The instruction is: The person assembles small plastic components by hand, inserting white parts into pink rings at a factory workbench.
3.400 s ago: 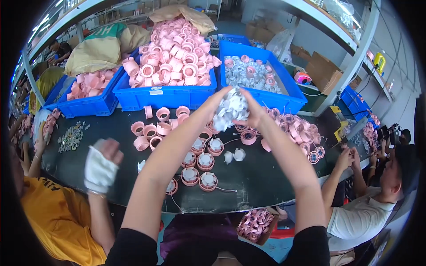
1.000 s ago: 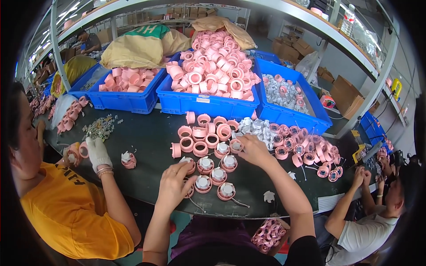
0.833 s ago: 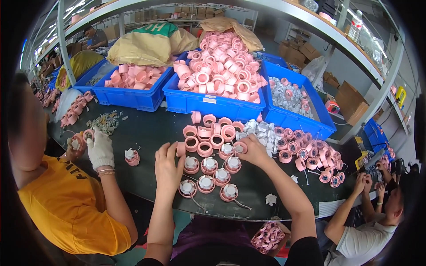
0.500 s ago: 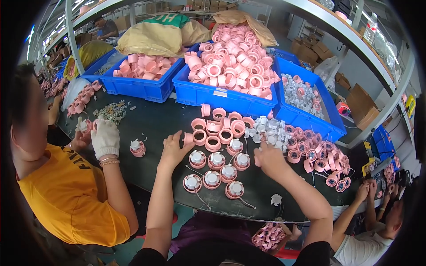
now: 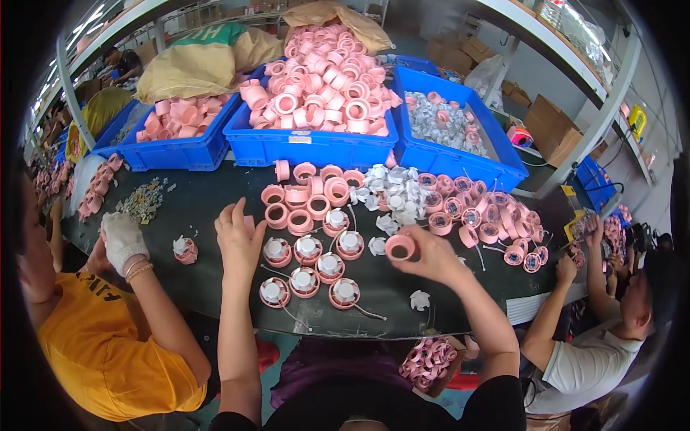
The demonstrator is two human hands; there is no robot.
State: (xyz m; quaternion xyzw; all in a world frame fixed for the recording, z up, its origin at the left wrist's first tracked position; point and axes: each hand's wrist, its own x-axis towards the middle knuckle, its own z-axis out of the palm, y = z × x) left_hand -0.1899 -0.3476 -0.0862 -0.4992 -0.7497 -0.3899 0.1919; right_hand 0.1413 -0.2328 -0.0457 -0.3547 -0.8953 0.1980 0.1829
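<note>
My right hand (image 5: 433, 255) grips a pink plastic ring (image 5: 400, 248), its round opening tilted up, just in front of a pile of white finned caps (image 5: 394, 192). At the left edge of the loose pink rings, my left hand (image 5: 237, 241) has another pink ring (image 5: 249, 225) between thumb and fingers, partly hidden by them. Between my hands several pink rings with white caps fitted (image 5: 303, 281) stand on the dark table, some trailing a thin wire. Behind them is a cluster of bare pink rings (image 5: 297, 195). A single white cap (image 5: 420, 300) lies near the front edge.
Blue bins full of pink rings (image 5: 309, 152) and white parts (image 5: 460, 164) line the back. Pink rings with dark inner parts (image 5: 489, 215) are heaped at right. A gloved co-worker (image 5: 122, 330) works at left, another person (image 5: 596, 352) at right. A metal shelf post (image 5: 611, 108) rises at right.
The view has shifted to the right. My right hand has moved right from the white caps, its pink ring now plainly visible. My left hand has drawn its ring slightly away from the cluster.
</note>
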